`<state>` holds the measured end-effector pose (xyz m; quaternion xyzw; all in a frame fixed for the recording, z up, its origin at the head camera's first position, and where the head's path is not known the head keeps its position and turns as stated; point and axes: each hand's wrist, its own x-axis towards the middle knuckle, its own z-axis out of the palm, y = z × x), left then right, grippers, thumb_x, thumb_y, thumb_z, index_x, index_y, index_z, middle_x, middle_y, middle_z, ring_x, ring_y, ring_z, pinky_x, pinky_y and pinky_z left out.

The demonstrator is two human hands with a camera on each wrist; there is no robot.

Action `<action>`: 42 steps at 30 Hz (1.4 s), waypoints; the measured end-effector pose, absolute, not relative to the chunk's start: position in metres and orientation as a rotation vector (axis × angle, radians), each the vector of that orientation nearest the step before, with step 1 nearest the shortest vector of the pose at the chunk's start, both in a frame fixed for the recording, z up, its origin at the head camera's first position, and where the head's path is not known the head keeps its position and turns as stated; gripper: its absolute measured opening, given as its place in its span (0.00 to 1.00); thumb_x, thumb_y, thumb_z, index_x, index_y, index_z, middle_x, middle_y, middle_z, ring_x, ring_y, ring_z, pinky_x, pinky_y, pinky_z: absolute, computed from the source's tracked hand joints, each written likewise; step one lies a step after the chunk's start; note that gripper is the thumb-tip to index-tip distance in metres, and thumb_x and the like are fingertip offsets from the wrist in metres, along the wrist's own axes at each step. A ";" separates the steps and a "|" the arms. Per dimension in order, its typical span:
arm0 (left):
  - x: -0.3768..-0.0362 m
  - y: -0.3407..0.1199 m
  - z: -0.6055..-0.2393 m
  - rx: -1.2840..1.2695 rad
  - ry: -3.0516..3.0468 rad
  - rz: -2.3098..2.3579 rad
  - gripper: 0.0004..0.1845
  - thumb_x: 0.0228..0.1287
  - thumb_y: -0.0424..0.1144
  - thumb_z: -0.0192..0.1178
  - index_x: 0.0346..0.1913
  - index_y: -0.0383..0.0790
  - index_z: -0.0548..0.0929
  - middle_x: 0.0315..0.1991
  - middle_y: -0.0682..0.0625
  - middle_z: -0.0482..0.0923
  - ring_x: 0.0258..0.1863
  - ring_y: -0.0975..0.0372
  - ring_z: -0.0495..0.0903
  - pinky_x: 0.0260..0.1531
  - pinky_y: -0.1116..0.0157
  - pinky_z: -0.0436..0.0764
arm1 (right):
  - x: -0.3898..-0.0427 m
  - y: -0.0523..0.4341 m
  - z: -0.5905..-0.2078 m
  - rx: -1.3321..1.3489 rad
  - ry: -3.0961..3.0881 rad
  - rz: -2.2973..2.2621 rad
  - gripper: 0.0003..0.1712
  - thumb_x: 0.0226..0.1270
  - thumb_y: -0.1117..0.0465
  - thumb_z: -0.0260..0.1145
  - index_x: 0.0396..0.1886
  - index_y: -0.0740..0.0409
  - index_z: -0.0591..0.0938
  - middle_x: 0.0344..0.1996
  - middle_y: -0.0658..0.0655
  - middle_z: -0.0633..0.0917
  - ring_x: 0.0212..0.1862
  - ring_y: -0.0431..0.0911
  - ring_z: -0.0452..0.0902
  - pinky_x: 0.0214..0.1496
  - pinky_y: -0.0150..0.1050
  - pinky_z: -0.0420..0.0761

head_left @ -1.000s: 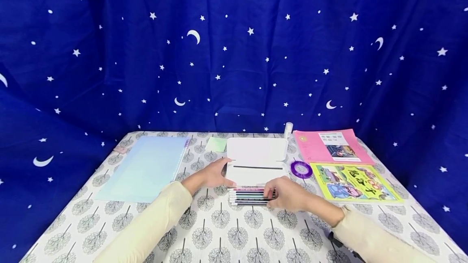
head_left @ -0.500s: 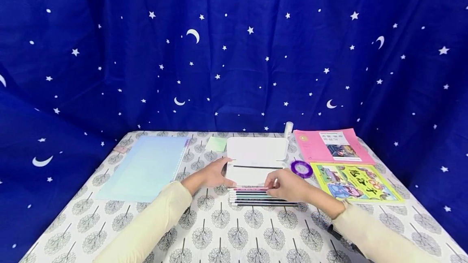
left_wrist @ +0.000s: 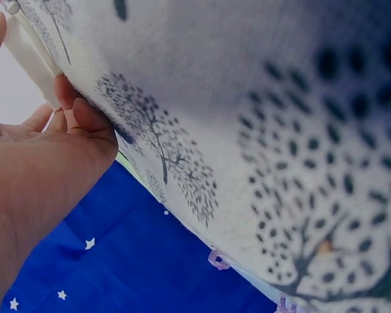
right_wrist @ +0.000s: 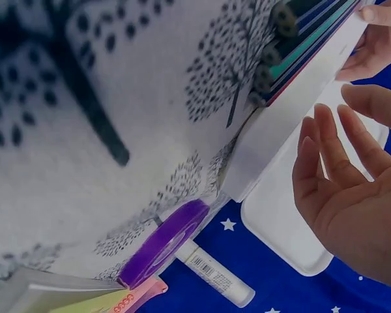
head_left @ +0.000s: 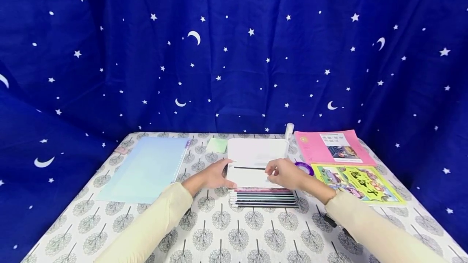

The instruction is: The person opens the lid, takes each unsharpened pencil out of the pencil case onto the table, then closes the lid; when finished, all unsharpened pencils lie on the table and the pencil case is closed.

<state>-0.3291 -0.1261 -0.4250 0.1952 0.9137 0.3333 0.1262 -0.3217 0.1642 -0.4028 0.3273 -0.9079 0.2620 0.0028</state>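
A white pencil case (head_left: 252, 177) lies open mid-table, its lid (head_left: 257, 152) folded back. One black pencil (head_left: 250, 168) rests inside. My left hand (head_left: 213, 175) grips the case's left end, thumb at the near corner and fingers toward the hinge. In front of the case lies a row of several pencils (head_left: 261, 199), dark ones plus a pinkish one along the far side. Over the case's right part hovers my right hand (head_left: 287, 174), covering the black pencil's right end. The right wrist view shows this hand's fingers (right_wrist: 335, 153) loosely bent, with nothing visible between them.
A purple tape roll (head_left: 310, 169) sits right of the case, beside a yellow picture book (head_left: 358, 184) and a pink book (head_left: 332, 147). A white tube (head_left: 289, 130) stands behind. To the left are green sticky notes (head_left: 217, 145) and a pale blue notebook (head_left: 146, 169).
My right hand has left the pencil row and moved away from me, over the pencil case. The row's right ends now show. My left hand has stayed in place.
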 end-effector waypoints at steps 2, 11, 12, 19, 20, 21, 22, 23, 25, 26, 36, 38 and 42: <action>-0.329 -0.126 -0.425 0.561 2.661 0.971 0.53 0.51 0.55 0.74 0.77 0.45 0.58 0.75 0.41 0.58 0.73 0.45 0.58 0.71 0.43 0.59 | -0.325 0.163 -0.404 1.009 -2.848 0.826 0.03 0.61 0.67 0.69 0.35 0.59 0.84 0.30 0.48 0.85 0.33 0.39 0.79 0.36 0.33 0.81; -0.328 -0.126 -0.425 0.550 2.651 0.977 0.53 0.51 0.55 0.74 0.77 0.47 0.57 0.76 0.42 0.57 0.73 0.46 0.59 0.71 0.44 0.59 | -0.340 0.155 -0.409 0.991 -2.767 0.812 0.03 0.57 0.68 0.70 0.32 0.58 0.85 0.28 0.50 0.87 0.34 0.42 0.82 0.39 0.39 0.83; -0.328 -0.126 -0.425 0.549 2.649 0.981 0.53 0.51 0.54 0.74 0.77 0.47 0.57 0.76 0.42 0.58 0.73 0.46 0.59 0.71 0.43 0.59 | -0.341 0.154 -0.410 0.992 -2.762 0.816 0.04 0.57 0.68 0.70 0.32 0.58 0.85 0.29 0.50 0.87 0.34 0.43 0.82 0.40 0.40 0.84; -0.327 -0.126 -0.426 0.546 2.642 0.999 0.52 0.51 0.53 0.75 0.77 0.47 0.58 0.75 0.42 0.59 0.72 0.46 0.60 0.70 0.43 0.60 | -0.352 0.149 -0.415 1.012 -2.750 0.865 0.06 0.56 0.71 0.71 0.31 0.58 0.84 0.32 0.53 0.88 0.37 0.47 0.85 0.44 0.43 0.85; -0.327 -0.126 -0.426 0.545 2.641 1.005 0.52 0.51 0.53 0.75 0.76 0.47 0.58 0.75 0.42 0.59 0.72 0.46 0.61 0.70 0.43 0.61 | -0.353 0.148 -0.416 1.011 -2.752 0.869 0.05 0.57 0.70 0.71 0.31 0.58 0.84 0.32 0.53 0.88 0.37 0.47 0.85 0.44 0.43 0.85; -0.326 -0.126 -0.426 0.544 2.640 1.011 0.52 0.51 0.52 0.75 0.76 0.47 0.59 0.74 0.41 0.60 0.71 0.46 0.61 0.70 0.43 0.61 | -0.354 0.147 -0.416 1.007 -2.754 0.868 0.05 0.57 0.70 0.72 0.31 0.58 0.84 0.32 0.53 0.88 0.38 0.47 0.85 0.45 0.43 0.85; -0.326 -0.126 -0.425 0.544 2.641 1.012 0.52 0.51 0.52 0.75 0.76 0.47 0.59 0.74 0.41 0.60 0.71 0.46 0.62 0.70 0.43 0.62 | -0.355 0.147 -0.416 0.996 -2.762 0.868 0.05 0.57 0.69 0.72 0.31 0.57 0.84 0.33 0.52 0.88 0.38 0.47 0.85 0.46 0.43 0.85; -0.327 -0.126 -0.425 0.547 2.640 1.014 0.52 0.51 0.52 0.75 0.76 0.47 0.59 0.74 0.41 0.60 0.71 0.46 0.62 0.69 0.43 0.62 | -0.355 0.146 -0.416 0.992 -2.767 0.863 0.06 0.57 0.69 0.72 0.32 0.57 0.84 0.33 0.52 0.88 0.38 0.47 0.85 0.46 0.44 0.85; -0.327 -0.126 -0.425 0.554 2.643 1.012 0.51 0.51 0.52 0.75 0.76 0.46 0.59 0.74 0.41 0.61 0.71 0.46 0.62 0.69 0.43 0.62 | -0.357 0.144 -0.417 0.990 -2.779 0.846 0.06 0.57 0.69 0.73 0.32 0.56 0.84 0.33 0.52 0.88 0.38 0.46 0.85 0.47 0.44 0.85; -0.328 -0.126 -0.425 0.559 2.646 1.008 0.51 0.51 0.52 0.75 0.76 0.46 0.59 0.74 0.41 0.61 0.71 0.46 0.62 0.70 0.43 0.62 | -0.358 0.143 -0.417 0.989 -2.788 0.837 0.06 0.57 0.69 0.73 0.32 0.56 0.84 0.34 0.52 0.88 0.39 0.46 0.86 0.48 0.44 0.85; -0.330 -0.124 -0.426 0.562 2.652 1.004 0.51 0.50 0.51 0.76 0.76 0.46 0.60 0.71 0.41 0.65 0.68 0.46 0.66 0.68 0.44 0.64 | -0.365 0.135 -0.413 1.049 -2.810 0.731 0.07 0.53 0.69 0.75 0.29 0.58 0.85 0.27 0.50 0.88 0.33 0.42 0.84 0.42 0.38 0.85; -0.330 -0.124 -0.426 0.571 2.652 1.006 0.51 0.51 0.51 0.76 0.76 0.45 0.60 0.71 0.40 0.65 0.68 0.46 0.66 0.68 0.44 0.64 | -0.367 0.133 -0.413 1.071 -2.799 0.730 0.08 0.52 0.70 0.75 0.28 0.58 0.84 0.26 0.50 0.87 0.32 0.41 0.83 0.40 0.36 0.84; -0.330 -0.124 -0.426 0.583 2.652 1.005 0.51 0.51 0.50 0.75 0.76 0.44 0.60 0.70 0.40 0.66 0.67 0.47 0.67 0.69 0.46 0.65 | -0.368 0.130 -0.416 1.093 -2.787 0.735 0.08 0.51 0.72 0.75 0.26 0.59 0.83 0.25 0.50 0.86 0.30 0.39 0.82 0.38 0.33 0.84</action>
